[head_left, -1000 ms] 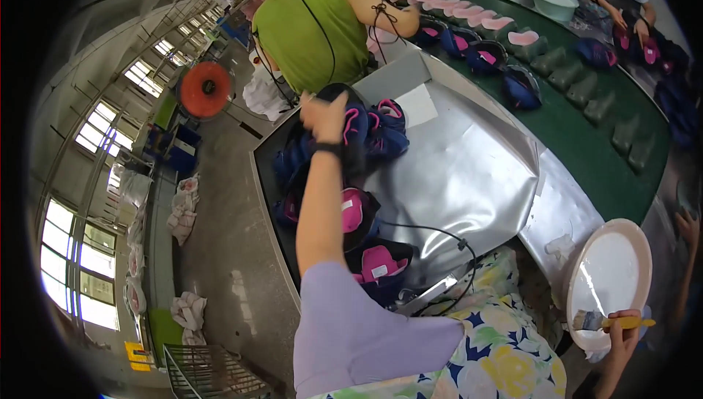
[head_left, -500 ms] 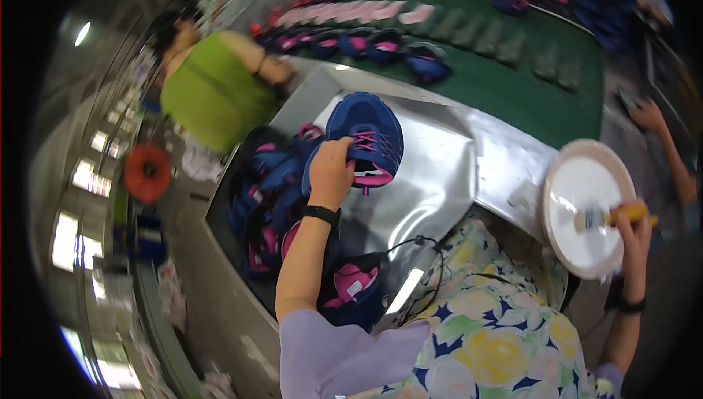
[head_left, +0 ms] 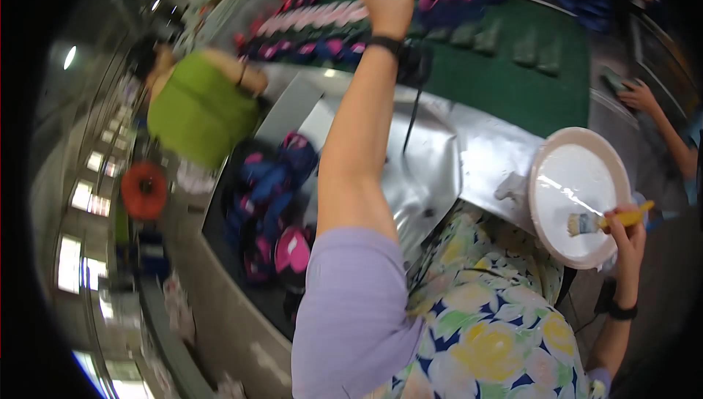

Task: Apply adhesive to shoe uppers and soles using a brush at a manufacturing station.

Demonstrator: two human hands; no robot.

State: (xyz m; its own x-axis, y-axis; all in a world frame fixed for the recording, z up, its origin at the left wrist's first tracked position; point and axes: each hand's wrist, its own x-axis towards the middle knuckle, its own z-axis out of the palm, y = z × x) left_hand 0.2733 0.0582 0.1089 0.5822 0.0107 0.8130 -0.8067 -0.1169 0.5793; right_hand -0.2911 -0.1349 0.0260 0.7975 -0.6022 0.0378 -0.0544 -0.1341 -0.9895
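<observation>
My left arm stretches far forward over the green belt. My left hand is open there, its fingers apart and nothing seen between them. Just right of it lie blurred blue-and-pink shoes on the belt. In my right hand is a paintbrush with a yellow handle and pale bristles. The brush is over the white inside of a round, cream-rimmed basin; whether the bristles touch the inside I cannot tell. More blue-and-pink shoes are heaped left of my left arm.
A metal tray lies before me. Across the green belt run rows of shoes, pink pieces and dark pieces. A person in green is at the left; another person's hand shows at the right.
My left hand has let go of the blue shoe it held over the tray and moved forward above the belt. My right hand has shifted slightly down and left with the brush.
</observation>
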